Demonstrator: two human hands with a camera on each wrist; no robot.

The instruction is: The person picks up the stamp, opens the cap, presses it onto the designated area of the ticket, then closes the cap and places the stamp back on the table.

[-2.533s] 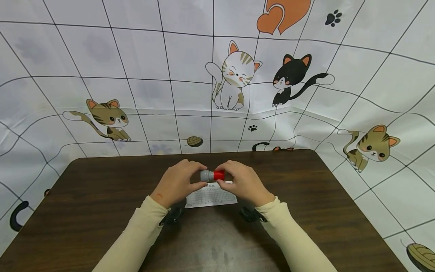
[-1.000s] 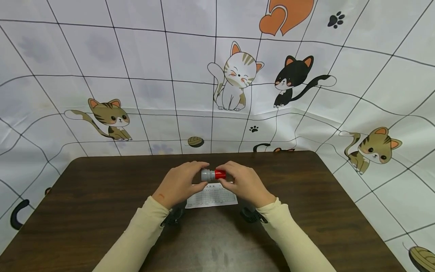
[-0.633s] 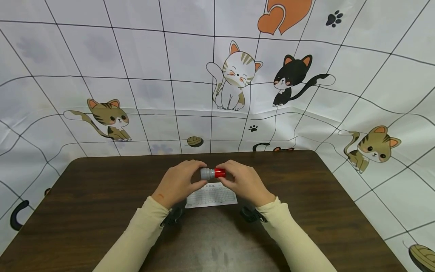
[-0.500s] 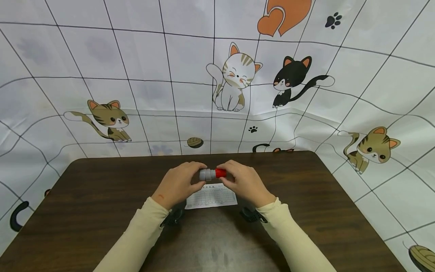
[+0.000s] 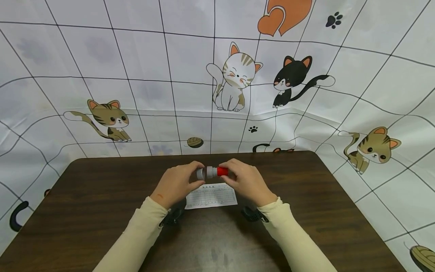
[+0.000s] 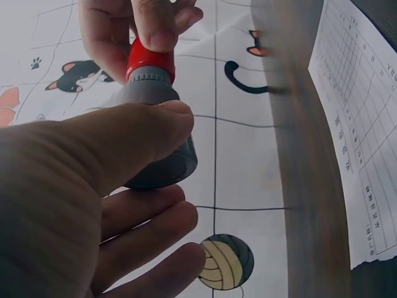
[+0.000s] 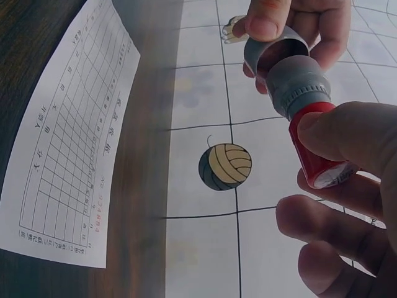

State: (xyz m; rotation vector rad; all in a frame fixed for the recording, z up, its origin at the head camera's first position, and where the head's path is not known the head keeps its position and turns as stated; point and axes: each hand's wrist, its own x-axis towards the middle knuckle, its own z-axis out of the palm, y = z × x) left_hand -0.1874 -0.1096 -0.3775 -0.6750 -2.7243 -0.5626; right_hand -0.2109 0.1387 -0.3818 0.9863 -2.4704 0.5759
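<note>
My left hand (image 5: pixel 175 183) pinches a grey cap (image 5: pixel 200 174) between thumb and fingers. In my right hand (image 5: pixel 249 183) is a small stamp, held by its red handle (image 5: pixel 222 171), lying sideways. The stamp's grey end (image 5: pixel 210 172) points left toward the cap, and a narrow gap shows between them. From the right wrist, the hollow mouth of the cap (image 7: pixel 251 57) faces the grey stamp end (image 7: pixel 301 81). Below both hands, a printed form (image 5: pixel 211 196) with a grid lies on the dark wooden table. In the left wrist view, my thumb covers part of the cap (image 6: pixel 164 171).
The brown table (image 5: pixel 102 211) extends on both sides of the arms. Behind it hangs a white sheet (image 5: pixel 149 94) printed with grid lines, cats and yarn balls. A dark camera band (image 5: pixel 253 214) is worn on each wrist.
The grey cap has come off the stamp: it has shifted left with the left hand, while the right hand has drawn the stamp slightly right. The form has stayed in place.
</note>
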